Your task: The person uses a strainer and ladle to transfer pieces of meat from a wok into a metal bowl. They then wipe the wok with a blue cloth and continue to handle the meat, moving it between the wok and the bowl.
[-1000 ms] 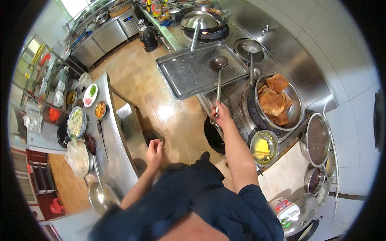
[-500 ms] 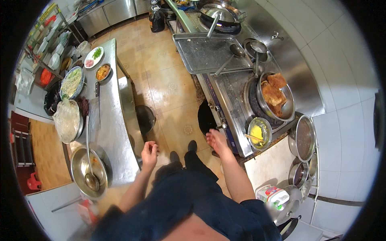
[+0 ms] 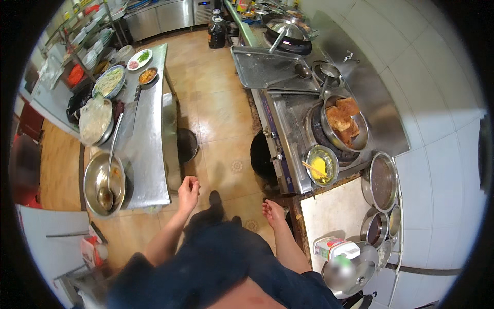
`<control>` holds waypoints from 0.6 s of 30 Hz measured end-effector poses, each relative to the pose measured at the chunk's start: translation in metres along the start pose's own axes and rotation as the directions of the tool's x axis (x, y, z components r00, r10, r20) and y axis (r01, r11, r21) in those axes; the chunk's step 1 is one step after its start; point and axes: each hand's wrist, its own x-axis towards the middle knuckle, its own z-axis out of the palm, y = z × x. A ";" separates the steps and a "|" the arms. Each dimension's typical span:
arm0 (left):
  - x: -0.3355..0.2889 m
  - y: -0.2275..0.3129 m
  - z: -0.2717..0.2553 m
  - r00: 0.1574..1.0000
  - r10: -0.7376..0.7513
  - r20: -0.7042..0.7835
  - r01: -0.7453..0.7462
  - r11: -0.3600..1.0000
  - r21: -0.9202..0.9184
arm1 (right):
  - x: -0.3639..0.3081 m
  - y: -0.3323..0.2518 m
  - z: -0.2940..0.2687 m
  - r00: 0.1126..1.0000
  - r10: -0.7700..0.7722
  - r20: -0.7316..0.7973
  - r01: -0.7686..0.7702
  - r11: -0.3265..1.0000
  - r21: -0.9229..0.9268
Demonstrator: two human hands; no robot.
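Observation:
My left hand (image 3: 189, 191) hangs over the floor off the near corner of the steel table, its fingers loosely curled and nothing visible in them. The right hand (image 3: 273, 212) is low beside the edge of the white counter, also empty, fingers loosely bent. Closest to my left hand on the table is a large steel bowl (image 3: 93, 173) with a long-handled ladle (image 3: 106, 198) resting in it. To the right, a bowl of yellow mixture (image 3: 319, 166) with chopsticks stands at the stove's near corner. Behind it, a steel bowl (image 3: 362, 135) holds browned fried pieces (image 3: 341, 118).
The steel table (image 3: 146, 172) bears a cleaver (image 3: 135, 105), a plate of chopped greens (image 3: 139, 60) and a bowl covered in plastic (image 3: 94, 121). A shallow tray (image 3: 252, 67) lies across the stove. Steel pans (image 3: 381, 180) and a white jug (image 3: 334, 249) line the right counter (image 3: 329, 208).
My right hand has dropped lower, toward my body. My feet have changed places in a step, and the whole view has shifted, with the left table now higher in it.

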 end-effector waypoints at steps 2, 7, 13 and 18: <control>-0.031 -0.005 0.001 0.999 -0.046 -0.026 0.046 0.999 -0.010 | -0.006 0.014 -0.012 0.999 0.022 0.050 -0.023 0.999 0.023; -0.103 -0.052 -0.025 0.986 -0.002 -0.166 0.021 0.994 0.109 | -0.018 0.060 -0.042 0.985 0.109 0.131 -0.122 0.988 0.091; -0.165 -0.138 -0.086 0.928 -0.072 -0.365 0.146 0.973 0.178 | -0.032 0.086 -0.064 0.969 0.192 0.157 -0.211 0.971 0.117; -0.214 -0.196 -0.124 0.798 -0.365 -0.480 0.466 0.878 0.107 | -0.029 0.088 -0.070 0.983 0.138 0.117 -0.144 0.989 0.041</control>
